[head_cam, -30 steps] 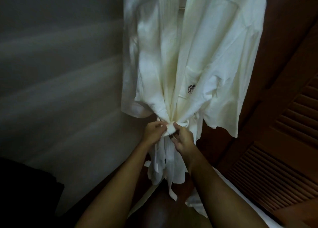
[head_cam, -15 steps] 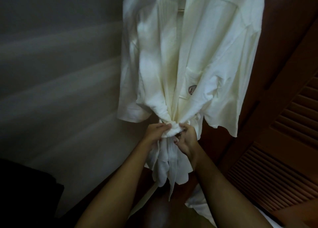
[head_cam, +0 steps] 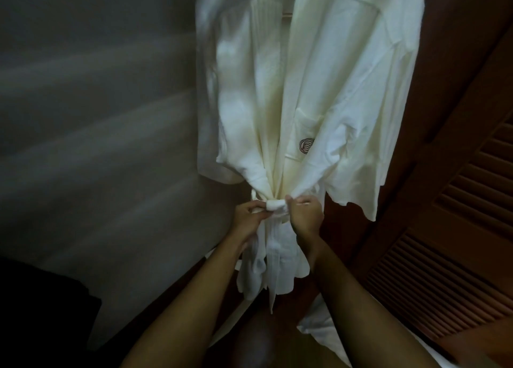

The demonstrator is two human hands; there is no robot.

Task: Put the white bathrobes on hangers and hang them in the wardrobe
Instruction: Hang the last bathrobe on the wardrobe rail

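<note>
Two hands meet at the waist of the white bathrobe [head_cam: 319, 90], which hangs upright in the wardrobe with its top edge cut off by the frame. The left hand [head_cam: 249, 217] curls its fingers round the belt [head_cam: 276, 204] just left of the knot, and the right hand [head_cam: 305, 215] pinches the belt and gathered cloth just right of it. To the left the pale wall [head_cam: 97, 117] leaves open room beside the robe's sleeve; to the right the sleeve's ragged hem hangs close to the dark louvred wardrobe door [head_cam: 458, 242]. Compared with a second ago, the hands sit higher and closer together on the knot, and the skirt below is bunched more tightly. More white cloth [head_cam: 319, 328] lies low between the forearms, and a dark shape [head_cam: 41, 312] fills the lower left corner.
</note>
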